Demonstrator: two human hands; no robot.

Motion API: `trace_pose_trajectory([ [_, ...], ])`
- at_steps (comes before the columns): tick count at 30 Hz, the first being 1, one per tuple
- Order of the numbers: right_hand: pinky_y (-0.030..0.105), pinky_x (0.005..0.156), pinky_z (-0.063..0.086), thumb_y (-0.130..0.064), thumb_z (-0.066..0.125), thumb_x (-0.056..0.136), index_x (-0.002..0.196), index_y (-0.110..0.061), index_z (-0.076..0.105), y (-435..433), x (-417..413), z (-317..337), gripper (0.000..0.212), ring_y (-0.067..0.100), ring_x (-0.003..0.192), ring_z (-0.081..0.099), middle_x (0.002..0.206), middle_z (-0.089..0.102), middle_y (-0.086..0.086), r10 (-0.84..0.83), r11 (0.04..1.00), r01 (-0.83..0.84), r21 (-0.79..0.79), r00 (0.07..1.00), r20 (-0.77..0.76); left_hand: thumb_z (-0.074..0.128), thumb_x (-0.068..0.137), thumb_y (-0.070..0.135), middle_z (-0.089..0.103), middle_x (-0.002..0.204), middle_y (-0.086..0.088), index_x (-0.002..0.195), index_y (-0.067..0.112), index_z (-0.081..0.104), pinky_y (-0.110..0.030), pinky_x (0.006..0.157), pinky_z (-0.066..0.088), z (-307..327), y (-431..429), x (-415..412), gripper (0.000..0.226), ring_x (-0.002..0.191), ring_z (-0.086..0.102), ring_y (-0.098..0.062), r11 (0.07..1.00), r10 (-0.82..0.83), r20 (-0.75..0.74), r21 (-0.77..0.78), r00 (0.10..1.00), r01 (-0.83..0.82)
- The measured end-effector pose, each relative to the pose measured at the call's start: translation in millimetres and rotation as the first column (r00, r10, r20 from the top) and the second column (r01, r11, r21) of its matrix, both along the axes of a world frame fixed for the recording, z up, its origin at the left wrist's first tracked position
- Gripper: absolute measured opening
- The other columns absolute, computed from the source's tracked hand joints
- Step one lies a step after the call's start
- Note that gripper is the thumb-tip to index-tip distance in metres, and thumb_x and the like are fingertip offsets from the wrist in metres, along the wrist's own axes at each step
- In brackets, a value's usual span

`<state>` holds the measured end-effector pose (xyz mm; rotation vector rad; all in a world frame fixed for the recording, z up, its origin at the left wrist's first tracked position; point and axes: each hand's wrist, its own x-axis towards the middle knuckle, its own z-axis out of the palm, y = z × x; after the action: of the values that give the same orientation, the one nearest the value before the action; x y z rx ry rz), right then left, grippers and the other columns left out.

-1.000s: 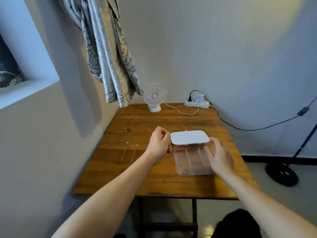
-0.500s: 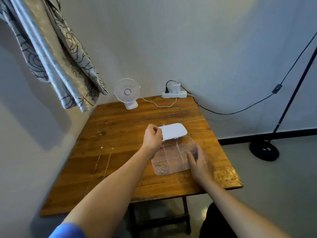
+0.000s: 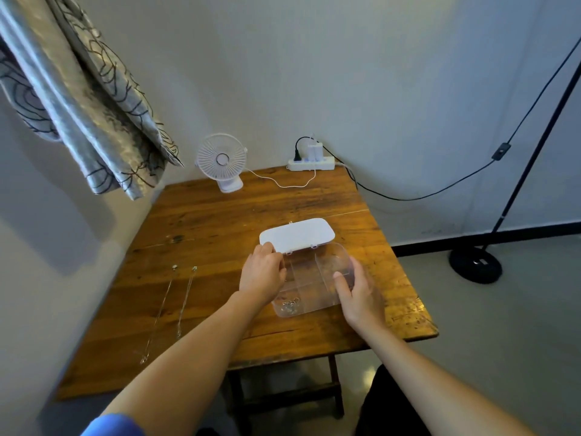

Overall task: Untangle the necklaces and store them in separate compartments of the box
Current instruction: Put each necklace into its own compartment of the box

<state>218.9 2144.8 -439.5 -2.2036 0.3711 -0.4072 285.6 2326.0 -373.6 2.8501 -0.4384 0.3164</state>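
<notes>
- Lying nearest on the left of the bench (image 3: 220,215), two necklaces (image 3: 185,300) stretch out straight, side by side and apart, neither touching the box. By the look of it the untangling is done for this pair, but storing them is not.
- Just right of them, in the near-left compartment of the clear box (image 3: 314,297), sits a small heap of metal links (image 3: 290,305). It is too small to say whether this is a whole necklace. If it is, one piece is stored and two remain.
- The other compartments look bare, though the clear plastic makes that hard to tell.
- The hands are apart, one on each side of the box. The left hand (image 3: 262,273) has its fingers curled on the far-left corner, by the hinge. The right hand (image 3: 358,289) holds the right wall, thumb over the rim.
- Behind them the white lid (image 3: 297,236) stands tipped back, so the box is ready to fill.
- At the far edge stand a small fan (image 3: 221,160) and a power strip (image 3: 311,164).
- Compared with half a second ago, the right hand has slid from the near-right corner farther along the right wall, and the left hand has dropped from the lid's corner to the box. The lid and the laid-out necklaces are as they were.
</notes>
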Motion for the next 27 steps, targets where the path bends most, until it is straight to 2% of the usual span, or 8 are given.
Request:
trace_pose_trajectory([
  [8, 0.046, 0.095, 0.049, -0.046, 0.04, 0.097, 0.142, -0.022, 0.037, 2.3, -1.0, 13.7, 0.051, 0.026, 0.118, 0.054, 0.134, 0.055, 0.006, 0.05, 0.996, -0.055, -0.07, 0.996, -0.072, 0.058, 0.09, 0.028, 0.053, 0.117, 0.002, 0.114, 0.02, 0.06, -0.026, 0.088, 0.048, -0.1, 61.2, -38.7, 0.025, 0.104, 0.048, -0.01, 0.98, 0.101, 0.017, -0.176, 0.995, -0.096],
  [11, 0.047, 0.098, 0.045, -0.051, 0.039, 0.096, 0.142, -0.018, 0.038, 0.2, 4.0, 31.7, 0.057, 0.031, 0.123, 0.049, 0.137, 0.051, 0.01, 0.054, 0.95, -0.111, -0.294, 0.979, -0.196, 0.058, 0.09, 0.03, 0.052, 0.117, 0.007, 0.116, 0.024, 0.057, -0.024, 0.088, 0.045, -9.9, 105.0, -61.9, 0.027, 0.106, 0.049, -0.007, 0.943, 0.22, -0.004, -0.257, 0.975, -0.214],
  [13, 0.047, 0.101, 0.04, -0.047, 0.044, 0.096, 0.141, -0.014, 0.04, 8.8, 9.1, 50.2, 0.056, 0.033, 0.127, 0.044, 0.141, 0.048, 0.012, 0.031, 0.873, -0.086, -0.48, 0.992, -0.121, 0.057, 0.09, 0.032, 0.051, 0.115, 0.007, 0.116, 0.024, 0.055, -0.025, 0.088, 0.045, -18.7, 137.2, -75.0, 0.027, 0.106, 0.05, -0.008, 0.922, 0.269, -0.013, -0.285, 0.963, -0.262],
  [16, 0.044, 0.1, 0.041, -0.038, 0.051, 0.095, 0.134, -0.016, 0.05, 49.2, 19.9, 76.9, 0.045, 0.028, 0.127, 0.045, 0.14, 0.05, 0.007, 0.198, 0.829, -0.188, -0.527, 0.979, -0.04, 0.052, 0.092, 0.035, 0.052, 0.114, 0.003, 0.117, 0.018, 0.055, -0.028, 0.088, 0.044, -29.1, 181.7, -91.5, 0.031, 0.105, 0.05, -0.012, 0.895, 0.372, 0.001, -0.267, 0.928, -0.358],
  [19, 0.033, 0.091, 0.048, -0.037, 0.053, 0.095, 0.125, -0.021, 0.058, 108.0, 28.4, 87.8, 0.034, 0.018, 0.117, 0.053, 0.129, 0.059, -0.001, 0.447, 0.758, -0.444, -0.478, 0.887, -0.115, 0.048, 0.092, 0.042, 0.054, 0.117, -0.005, 0.119, 0.012, 0.052, -0.034, 0.09, 0.043, -42.9, 214.4, -103.9, 0.04, 0.106, 0.05, -0.018, 0.866, 0.452, -0.018, -0.23, 0.892, -0.444],
  [21, 0.029, 0.088, 0.05, -0.038, 0.054, 0.095, 0.125, -0.023, 0.059, 147.4, 29.6, 87.6, 0.033, 0.015, 0.112, 0.058, 0.126, 0.06, -0.004, 0.574, 0.658, -0.605, -0.448, 0.788, -0.222, 0.041, 0.091, 0.054, 0.05, 0.127, -0.009, 0.128, 0.01, 0.045, -0.038, 0.097, 0.041, -54.1, 228.7, -111.4, 0.057, 0.115, 0.047, -0.022, 0.857, 0.474, -0.1, -0.178, 0.875, -0.484],
  [24, 0.031, 0.09, 0.051, -0.036, 0.057, 0.094, 0.13, -0.023, 0.054, 199.7, 36.9, 76.3, 0.039, 0.019, 0.115, 0.058, 0.131, 0.057, -0.001, 0.646, 0.485, -0.74, -0.466, 0.662, -0.379, 0.017, 0.082, 0.074, 0.026, 0.152, -0.013, 0.146, 0.008, 0.022, -0.041, 0.115, 0.02, -68.0, 239.0, -119.8, 0.092, 0.14, 0.021, -0.026, 0.871, 0.471, -0.223, -0.037, 0.853, -0.491],
  [27, 0.038, 0.096, 0.05, -0.035, 0.059, 0.093, 0.138, -0.026, 0.046, 240.0, 52.0, 61.7, 0.048, 0.024, 0.123, 0.051, 0.138, 0.049, 0.003, 0.635, 0.39, -0.792, -0.47, 0.601, -0.486, -0.017, 0.066, 0.081, 0.009, 0.158, -0.011, 0.148, 0.007, 0.009, -0.039, 0.117, 0.002, -71.1, 240.4, -124.6, 0.114, 0.145, 0.001, -0.023, 0.894, 0.444, -0.216, 0.042, 0.869, -0.446],
])
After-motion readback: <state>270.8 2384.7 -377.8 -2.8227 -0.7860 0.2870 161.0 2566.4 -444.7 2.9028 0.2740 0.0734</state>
